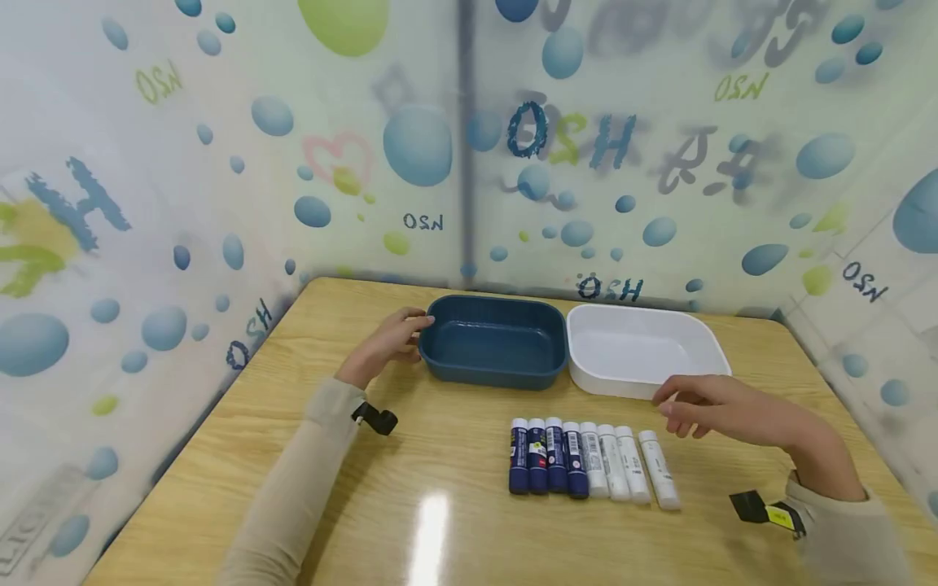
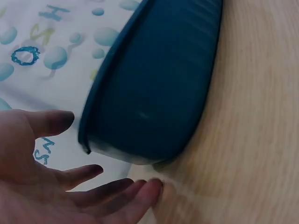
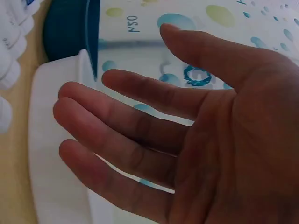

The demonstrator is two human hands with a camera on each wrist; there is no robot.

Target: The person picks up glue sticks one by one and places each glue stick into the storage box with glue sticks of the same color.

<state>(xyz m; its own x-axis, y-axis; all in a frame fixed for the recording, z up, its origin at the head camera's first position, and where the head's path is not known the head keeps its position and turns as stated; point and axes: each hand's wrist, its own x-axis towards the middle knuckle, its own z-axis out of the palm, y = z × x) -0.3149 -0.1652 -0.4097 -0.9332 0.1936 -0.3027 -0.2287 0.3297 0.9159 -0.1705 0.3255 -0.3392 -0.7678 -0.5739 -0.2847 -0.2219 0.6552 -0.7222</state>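
My left hand (image 1: 392, 338) is at the left end of a dark blue tub (image 1: 491, 378). In the left wrist view its fingers (image 2: 77, 175) are spread loosely beside the tub's end wall, with a gap showing between thumb and rim. My right hand (image 1: 721, 407) hovers by the front right corner of a white tub (image 1: 623, 387), fingers relaxed and holding nothing. Just left of that hand, several dark blue glue sticks (image 1: 537, 456) and several white glue sticks (image 1: 611, 464) lie side by side in a row. The rightmost white stick (image 1: 659, 470) lies slightly apart and tilted.
Both tubs stand end to end near the back of the wooden table (image 1: 469, 537). Behind and at both sides hang pale curtains (image 1: 352, 98) with bubble prints. A small black strap device (image 1: 376, 417) sits on the left wrist, a similar one (image 1: 769, 513) on the right.
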